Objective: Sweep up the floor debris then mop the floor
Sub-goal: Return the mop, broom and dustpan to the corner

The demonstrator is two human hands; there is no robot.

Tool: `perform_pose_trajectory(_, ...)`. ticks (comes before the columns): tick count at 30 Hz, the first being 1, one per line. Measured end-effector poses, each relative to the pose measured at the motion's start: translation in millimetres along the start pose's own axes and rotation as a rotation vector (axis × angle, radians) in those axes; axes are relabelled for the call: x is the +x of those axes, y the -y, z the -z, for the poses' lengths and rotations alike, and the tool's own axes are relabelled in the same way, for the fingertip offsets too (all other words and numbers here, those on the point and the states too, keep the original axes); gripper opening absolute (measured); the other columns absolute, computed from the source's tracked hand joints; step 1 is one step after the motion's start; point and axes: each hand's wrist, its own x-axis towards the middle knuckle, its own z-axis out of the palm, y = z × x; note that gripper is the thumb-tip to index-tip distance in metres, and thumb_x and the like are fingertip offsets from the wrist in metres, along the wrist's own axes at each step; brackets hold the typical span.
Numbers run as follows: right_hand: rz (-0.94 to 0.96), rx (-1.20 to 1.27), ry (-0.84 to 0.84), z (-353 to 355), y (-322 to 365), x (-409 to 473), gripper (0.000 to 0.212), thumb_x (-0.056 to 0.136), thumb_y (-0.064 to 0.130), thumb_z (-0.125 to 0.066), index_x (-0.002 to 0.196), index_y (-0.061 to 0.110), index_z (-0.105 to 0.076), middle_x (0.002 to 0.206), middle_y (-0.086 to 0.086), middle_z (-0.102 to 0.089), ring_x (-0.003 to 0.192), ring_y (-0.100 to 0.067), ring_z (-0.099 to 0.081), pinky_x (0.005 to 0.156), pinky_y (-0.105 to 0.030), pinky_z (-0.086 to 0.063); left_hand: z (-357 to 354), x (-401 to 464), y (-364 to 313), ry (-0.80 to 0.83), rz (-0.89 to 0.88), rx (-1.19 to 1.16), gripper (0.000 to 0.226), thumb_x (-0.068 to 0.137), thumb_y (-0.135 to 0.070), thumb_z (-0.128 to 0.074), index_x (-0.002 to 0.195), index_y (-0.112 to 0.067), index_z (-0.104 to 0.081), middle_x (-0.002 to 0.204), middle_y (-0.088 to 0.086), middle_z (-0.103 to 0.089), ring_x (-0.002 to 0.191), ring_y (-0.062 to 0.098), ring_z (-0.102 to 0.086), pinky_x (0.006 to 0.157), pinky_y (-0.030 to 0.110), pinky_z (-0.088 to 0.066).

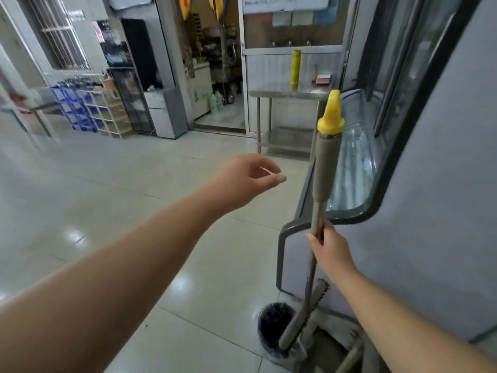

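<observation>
A long-handled cleaning tool stands nearly upright at the right. Its metal pole (312, 267) carries a grey foam sleeve (326, 168) and a yellow cap (331, 114) on top. My right hand (329, 251) grips the pole just below the foam sleeve. The pole's lower end reaches a grey toothed head (318, 294) beside a small waste bin (274, 329). My left hand (248, 181) is stretched forward in the air, fingers loosely extended, holding nothing, to the left of the foam sleeve. The pale tiled floor (121, 211) spreads out shiny to the left.
A grey glass-fronted display cabinet (403, 211) fills the right side. A steel table (290, 94) with a yellow roll (295, 68) stands ahead by an open doorway (215, 76). Blue crates (71, 109) and shelf racks (107, 114) line the far left wall.
</observation>
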Motion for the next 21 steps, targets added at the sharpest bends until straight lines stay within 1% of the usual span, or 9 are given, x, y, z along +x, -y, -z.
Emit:
perform_pose_trajectory(2, -0.008, -0.016, -0.097, 11, 6, 0, 0.014, 0.093, 0.021, -0.055, 0.085, 0.028, -0.046, 0.072, 0.013, -0.051, 0.067, -0.003, -0.050, 0.055, -0.010, -0.036, -4, 12, 5, 0.026, -0.008, -0.099, 0.009, 0.082, -0.028, -0.067, 0.078, -0.031, -0.060, 0.076, -0.015, -0.066, 0.076, -0.004, -0.063, 0.075, 0.014, -0.049)
perform_pose_trajectory(4, -0.024, -0.026, -0.201, 23, 12, -1, 0.028, 0.091, 0.021, -0.060, 0.071, 0.032, -0.043, 0.067, 0.016, -0.050, 0.062, 0.004, -0.048, 0.048, -0.001, -0.038, -13, 24, 11, 0.058, -0.013, -0.171, 0.009, 0.082, -0.026, -0.068, 0.078, -0.030, -0.062, 0.077, -0.012, -0.067, 0.079, 0.001, -0.065, 0.080, 0.020, -0.051)
perform_pose_trajectory(7, -0.044, -0.085, -0.363, 43, 22, 2, 0.037, 0.087, 0.020, -0.065, 0.065, 0.033, -0.038, 0.063, 0.016, -0.047, 0.058, 0.006, -0.044, 0.053, 0.008, -0.033, -36, 36, 20, 0.105, -0.004, -0.238, 0.011, 0.082, -0.024, -0.069, 0.076, -0.030, -0.063, 0.079, -0.008, -0.069, 0.084, 0.006, -0.065, 0.083, 0.023, -0.050)
perform_pose_trajectory(10, -0.081, -0.123, -0.513, 68, 23, 9, 0.039, 0.085, 0.023, -0.067, 0.064, 0.030, -0.035, 0.061, 0.014, -0.045, 0.055, 0.004, -0.042, 0.050, 0.002, -0.036, -69, 39, 29, 0.228, 0.006, -0.261, 0.010, 0.083, -0.024, -0.069, 0.077, -0.031, -0.063, 0.085, -0.003, -0.070, 0.088, 0.011, -0.065, 0.084, 0.024, -0.051)
perform_pose_trajectory(14, -0.174, -0.172, -0.633, 99, 12, 7, 0.040, 0.082, 0.031, -0.069, 0.065, 0.026, -0.033, 0.061, 0.012, -0.043, 0.055, -0.004, -0.041, 0.049, -0.017, -0.028, -116, 38, 35, 0.367, 0.034, -0.304, 0.006, 0.084, -0.031, -0.066, 0.079, -0.033, -0.064, 0.078, -0.014, -0.069, 0.075, -0.004, -0.061, 0.063, 0.006, -0.046)
perform_pose_trajectory(16, -0.207, -0.204, -0.678, 109, 0, 0, 0.044, 0.080, 0.032, -0.071, 0.063, 0.027, -0.031, 0.061, 0.012, -0.043, 0.054, 0.000, -0.040, 0.046, -0.014, -0.030, -142, 38, 36, 0.415, 0.058, -0.320, 0.006, 0.086, -0.032, -0.064, 0.080, -0.030, -0.064, 0.076, -0.015, -0.069, 0.070, -0.007, -0.060, 0.059, 0.005, -0.044)
perform_pose_trajectory(18, -0.246, -0.230, -0.701, 117, -17, -9, 0.046, 0.079, 0.034, -0.072, 0.063, 0.028, -0.029, 0.061, 0.013, -0.042, 0.054, 0.002, -0.039, 0.042, -0.009, -0.029, -173, 33, 41, 0.481, 0.091, -0.300, 0.005, 0.087, -0.029, -0.063, 0.083, -0.026, -0.064, 0.078, -0.012, -0.068, 0.077, 0.002, -0.061, 0.066, 0.011, -0.047)
perform_pose_trajectory(20, -0.280, -0.224, -0.729, 127, -39, -17, 0.047, 0.079, 0.033, -0.073, 0.063, 0.028, -0.029, 0.060, 0.012, -0.042, 0.053, 0.001, -0.039, 0.044, -0.009, -0.033, -206, 25, 48, 0.563, 0.131, -0.247, 0.009, 0.088, -0.026, -0.063, 0.091, -0.019, -0.066, 0.088, -0.002, -0.069, 0.089, 0.013, -0.062, 0.077, 0.021, -0.047)
perform_pose_trajectory(21, -0.304, -0.212, -0.747, 132, -50, -21, 0.047, 0.079, 0.032, -0.073, 0.063, 0.027, -0.029, 0.060, 0.012, -0.042, 0.053, -0.003, -0.041, 0.046, -0.012, -0.033, -222, 20, 52, 0.602, 0.139, -0.209, 0.014, 0.088, -0.026, -0.063, 0.096, -0.015, -0.067, 0.094, 0.002, -0.068, 0.092, 0.014, -0.061, 0.078, 0.021, -0.046)
